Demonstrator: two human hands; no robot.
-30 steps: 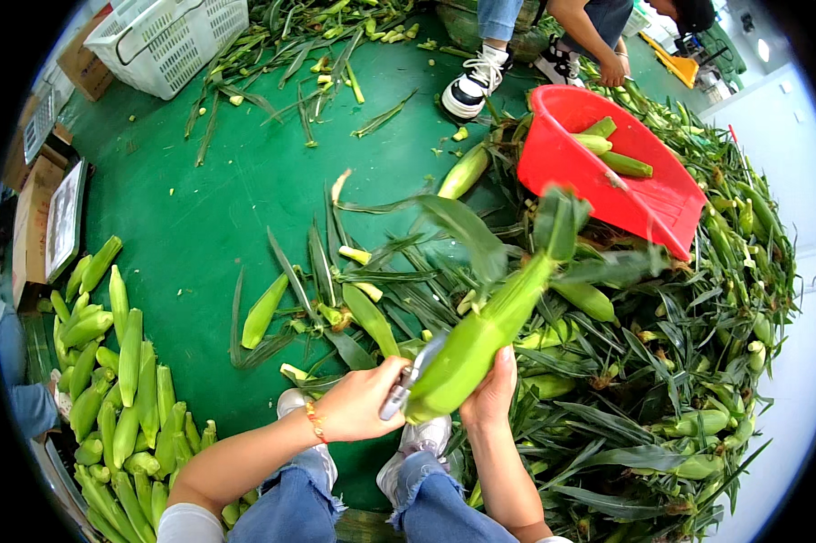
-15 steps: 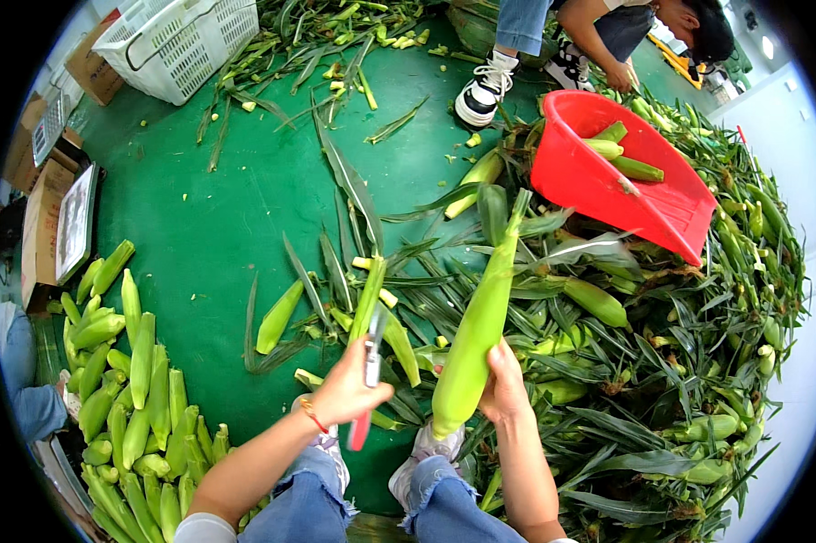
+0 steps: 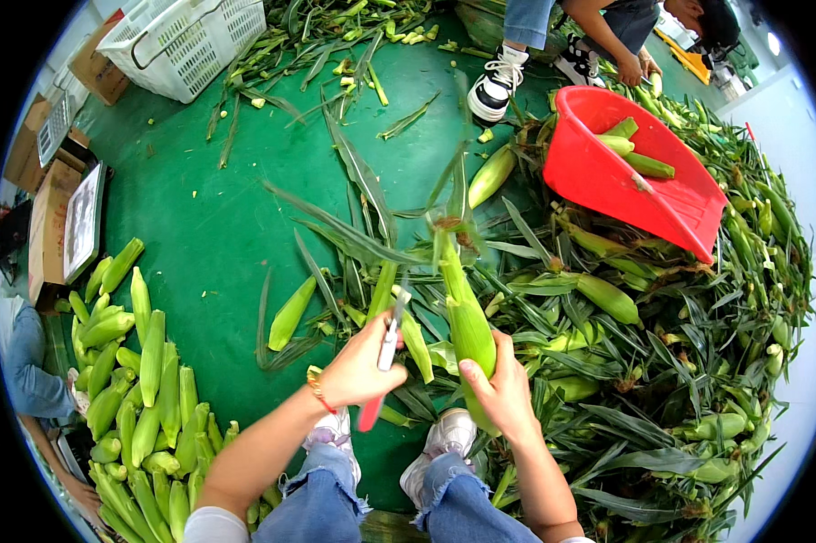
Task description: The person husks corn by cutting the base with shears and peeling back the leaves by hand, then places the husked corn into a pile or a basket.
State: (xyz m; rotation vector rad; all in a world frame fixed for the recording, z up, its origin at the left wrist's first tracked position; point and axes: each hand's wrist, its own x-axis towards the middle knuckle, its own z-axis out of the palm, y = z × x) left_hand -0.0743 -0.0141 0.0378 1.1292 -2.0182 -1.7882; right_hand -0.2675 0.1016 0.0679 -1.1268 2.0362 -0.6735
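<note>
My right hand (image 3: 498, 385) is closed round an ear of corn (image 3: 467, 330) in its green husk. The ear stands nearly upright, its lower end near my right shoe and long leaves splaying, blurred, from its far end. To its left, my left hand (image 3: 361, 366) grips a knife-like cutting tool (image 3: 388, 348) with a silver body and a red end; its exact kind is unclear. The tool is apart from the ear. Just beyond my left hand, a green stalk (image 3: 383, 288) and cut leaves lie on the floor.
Trimmed ears (image 3: 152, 389) are piled at left. A large heap of leafy corn (image 3: 661, 389) fills the right side, with a red scoop (image 3: 598, 195) holding several ears on it. A white crate (image 3: 186, 54) stands far left. A co-worker's hands (image 3: 639, 68) work at far right.
The ear in my right hand has swung more upright, its leafy end now spread and lower. My left hand with the tool has shifted slightly right. The view has moved a little.
</note>
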